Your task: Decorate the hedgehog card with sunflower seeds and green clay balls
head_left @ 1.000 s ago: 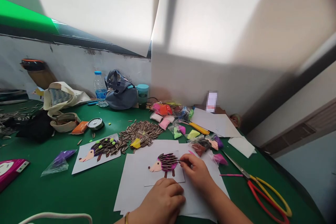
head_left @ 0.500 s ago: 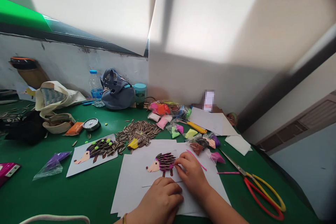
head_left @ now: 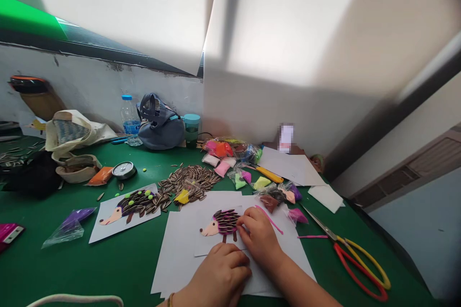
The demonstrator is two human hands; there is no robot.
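Note:
A small white card (head_left: 201, 247) with a hedgehog figure (head_left: 226, 222) lies on white sheets (head_left: 173, 268). The figure has a pale pink face, a purple body covered with striped seeds, and brown legs. My right hand (head_left: 260, 234) touches the body's right edge, thumb and forefinger pinched together; whatever is between them is too small to make out. Below the card, my left hand (head_left: 225, 271) rests on the paper with its fingers curled, and nothing shows in them. A seed pile (head_left: 194, 177) lies behind the sheets.
Left of the sheets lies another hedgehog card (head_left: 104, 230) with green dots. Large scissors (head_left: 336, 238) lie at the right. Bagged coloured clay (head_left: 223, 148), a utility knife (head_left: 270, 174), a blue-grey bag (head_left: 162, 127) and a water bottle (head_left: 131, 122) stand or lie farther back.
My right hand has shifted very slightly left along the hedgehog's right edge. My left hand is almost unmoved. The view has turned a little, moving the objects at the left slightly outward.

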